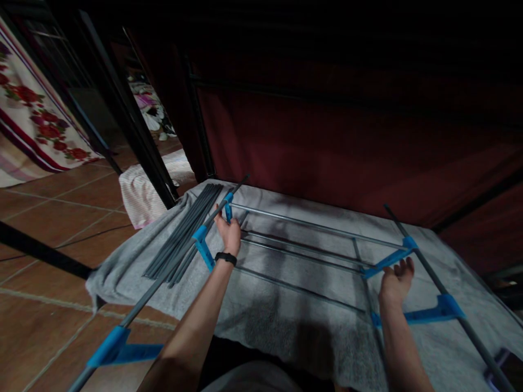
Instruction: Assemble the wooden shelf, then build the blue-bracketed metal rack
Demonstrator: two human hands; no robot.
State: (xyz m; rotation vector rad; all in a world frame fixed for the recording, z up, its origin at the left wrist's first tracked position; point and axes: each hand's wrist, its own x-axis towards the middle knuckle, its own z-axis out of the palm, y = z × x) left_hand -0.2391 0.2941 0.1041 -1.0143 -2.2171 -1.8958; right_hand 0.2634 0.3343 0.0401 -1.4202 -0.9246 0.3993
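Note:
A metal-tube rack frame with blue plastic connectors (pixel 432 310) stands over a grey blanket. My left hand (pixel 229 234), with a black band on its wrist, is at the left side of the frame. Its fingers stretch up against the left long tube (pixel 153 288), thumb apart, near a small blue connector (pixel 229 206). My right hand (pixel 395 283) is raised beside the right blue connector (pixel 390 260), its fingers apart and loosely bent just below it. Whether those fingertips touch the connector is unclear. Thin crossbars (pixel 310 222) run between the two sides.
A bundle of loose grey tubes (pixel 183 234) lies left on the grey blanket (pixel 286 321). Dark bed posts (pixel 134 130) and a dark red panel (pixel 327 147) stand behind. Tiled floor (pixel 44 277) and a flowered cloth (pixel 44 120) show at left.

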